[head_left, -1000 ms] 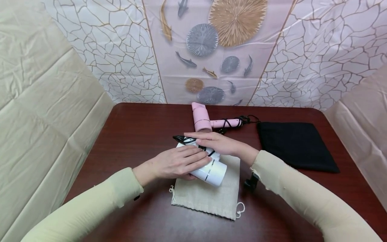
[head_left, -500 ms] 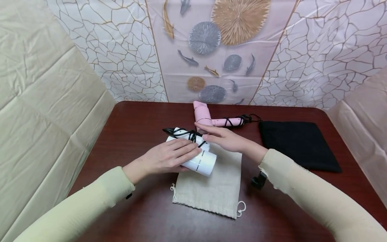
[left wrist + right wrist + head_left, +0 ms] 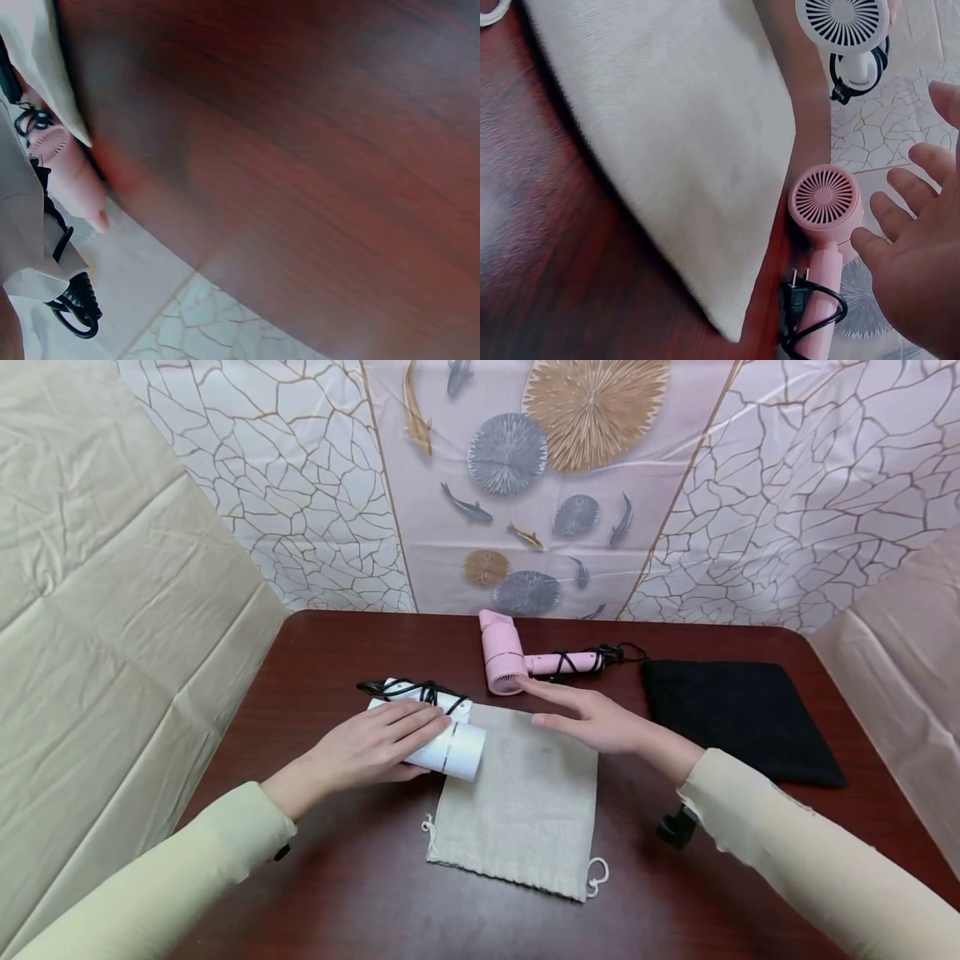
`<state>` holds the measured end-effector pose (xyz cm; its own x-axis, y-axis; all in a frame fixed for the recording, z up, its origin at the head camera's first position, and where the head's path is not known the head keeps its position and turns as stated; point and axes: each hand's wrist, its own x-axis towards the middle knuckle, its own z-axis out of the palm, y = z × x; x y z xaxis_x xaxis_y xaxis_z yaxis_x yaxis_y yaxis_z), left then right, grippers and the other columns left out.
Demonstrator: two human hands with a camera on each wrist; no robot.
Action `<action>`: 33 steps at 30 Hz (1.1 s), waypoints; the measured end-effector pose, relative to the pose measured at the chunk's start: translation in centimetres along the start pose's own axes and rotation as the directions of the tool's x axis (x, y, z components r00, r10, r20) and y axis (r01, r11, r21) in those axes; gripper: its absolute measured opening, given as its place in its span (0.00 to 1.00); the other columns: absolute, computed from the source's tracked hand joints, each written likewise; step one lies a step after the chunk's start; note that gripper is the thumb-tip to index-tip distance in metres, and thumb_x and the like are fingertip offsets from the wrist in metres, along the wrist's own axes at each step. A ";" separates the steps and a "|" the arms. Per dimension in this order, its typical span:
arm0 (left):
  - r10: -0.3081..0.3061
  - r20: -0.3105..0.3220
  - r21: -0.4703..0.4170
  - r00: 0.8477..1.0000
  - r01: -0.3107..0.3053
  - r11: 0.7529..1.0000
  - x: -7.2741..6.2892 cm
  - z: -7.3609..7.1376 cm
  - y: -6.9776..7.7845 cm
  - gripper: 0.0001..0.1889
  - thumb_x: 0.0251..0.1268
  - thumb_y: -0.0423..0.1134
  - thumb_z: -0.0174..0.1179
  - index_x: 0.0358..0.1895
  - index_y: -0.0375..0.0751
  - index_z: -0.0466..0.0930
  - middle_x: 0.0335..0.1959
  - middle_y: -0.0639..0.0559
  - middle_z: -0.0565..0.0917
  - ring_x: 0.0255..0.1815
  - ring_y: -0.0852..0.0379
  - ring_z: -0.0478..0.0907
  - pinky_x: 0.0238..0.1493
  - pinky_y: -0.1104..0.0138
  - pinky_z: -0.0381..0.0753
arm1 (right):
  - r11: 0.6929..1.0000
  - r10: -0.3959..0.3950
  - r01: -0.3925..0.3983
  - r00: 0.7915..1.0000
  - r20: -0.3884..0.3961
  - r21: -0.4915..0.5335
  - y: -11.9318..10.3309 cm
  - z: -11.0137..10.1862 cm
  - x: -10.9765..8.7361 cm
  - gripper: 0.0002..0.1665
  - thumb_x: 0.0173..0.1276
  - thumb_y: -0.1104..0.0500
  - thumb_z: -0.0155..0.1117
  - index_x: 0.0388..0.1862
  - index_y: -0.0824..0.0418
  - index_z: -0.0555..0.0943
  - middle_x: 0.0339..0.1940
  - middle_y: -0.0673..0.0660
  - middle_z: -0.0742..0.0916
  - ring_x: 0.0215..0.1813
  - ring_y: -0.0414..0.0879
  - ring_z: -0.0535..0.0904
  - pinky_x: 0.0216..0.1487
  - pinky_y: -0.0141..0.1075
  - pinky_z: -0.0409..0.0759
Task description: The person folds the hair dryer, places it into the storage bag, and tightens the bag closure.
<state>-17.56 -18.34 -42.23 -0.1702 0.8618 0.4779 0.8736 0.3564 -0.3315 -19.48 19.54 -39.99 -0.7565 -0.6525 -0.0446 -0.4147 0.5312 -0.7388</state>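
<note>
Grips glossy, cylindrical white hair dryer (image 3: 465, 750) in left hand (image 3: 367, 746); holds right hand (image 3: 603, 722) outstretched and spread near smooth pink dryer (image 3: 501, 650) and flat, woven beige bag (image 3: 525, 806).

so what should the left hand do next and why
Probably set the white hair dryer down on the table left of the beige bag. The left hand grips it, and it overlaps the bag's edge in the head view; the right hand holds nothing, so this would likely free both hands for the flat bag.
</note>
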 end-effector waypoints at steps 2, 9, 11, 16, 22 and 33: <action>-0.021 0.008 -0.002 1.000 0.021 1.000 -0.7 0.0 -0.1 0.43 0.52 0.51 0.82 0.69 0.32 0.78 0.63 0.42 0.85 0.61 0.45 0.83 0.65 0.55 0.83 | 1.000 -0.005 0.005 1.000 -0.001 -0.016 0.2 0.1 -0.4 0.38 0.84 0.47 0.60 0.87 0.49 0.62 0.87 0.54 0.65 0.87 0.51 0.57 0.83 0.58 0.60; -0.091 0.058 -0.025 0.994 0.093 0.995 -2.7 0.0 -0.3 0.44 0.52 0.51 0.82 0.70 0.31 0.77 0.64 0.40 0.84 0.62 0.42 0.82 0.65 0.52 0.83 | 0.996 -0.033 0.031 0.999 -0.020 -0.086 0.6 0.8 -1.7 0.38 0.82 0.47 0.62 0.86 0.50 0.64 0.87 0.54 0.64 0.87 0.53 0.57 0.82 0.58 0.61; -0.108 0.074 -0.034 0.991 0.111 0.993 -3.3 0.2 -0.4 0.45 0.52 0.51 0.82 0.70 0.30 0.76 0.64 0.39 0.84 0.63 0.42 0.81 0.65 0.52 0.83 | 0.995 -0.028 0.026 0.999 -0.018 -0.095 0.6 1.0 -2.0 0.39 0.82 0.46 0.63 0.86 0.49 0.64 0.87 0.52 0.64 0.87 0.52 0.56 0.83 0.58 0.60; -0.137 0.093 -0.041 0.986 0.141 0.989 -4.3 0.6 -0.4 0.45 0.52 0.50 0.81 0.71 0.29 0.76 0.64 0.39 0.84 0.62 0.41 0.81 0.65 0.51 0.82 | 0.994 -0.045 0.044 0.999 -0.008 -0.096 0.7 1.6 -2.7 0.40 0.81 0.48 0.65 0.86 0.51 0.64 0.87 0.50 0.65 0.87 0.53 0.56 0.84 0.60 0.55; -0.179 0.109 -0.055 0.978 0.185 0.981 -5.0 0.9 -0.4 0.44 0.54 0.51 0.81 0.71 0.30 0.76 0.63 0.38 0.84 0.61 0.39 0.82 0.63 0.49 0.83 | 0.993 -0.066 0.065 0.998 -0.005 -0.098 0.9 2.1 -3.2 0.40 0.80 0.50 0.67 0.86 0.53 0.65 0.86 0.50 0.66 0.87 0.52 0.56 0.85 0.58 0.53; -0.294 0.117 -0.061 0.949 0.302 0.951 -6.1 1.9 -0.1 0.44 0.52 0.49 0.83 0.71 0.31 0.77 0.61 0.38 0.84 0.59 0.38 0.82 0.60 0.47 0.85 | 0.972 -0.111 0.112 0.994 0.018 -0.209 0.4 3.5 -4.0 0.41 0.79 0.47 0.67 0.84 0.58 0.68 0.85 0.59 0.68 0.87 0.59 0.58 0.83 0.62 0.55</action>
<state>-17.49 -22.91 -46.66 -0.4712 0.7552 0.4556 0.8076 0.5771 -0.1214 -14.86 20.46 -42.51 -0.6967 -0.7169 0.0256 -0.5932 0.5557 -0.5825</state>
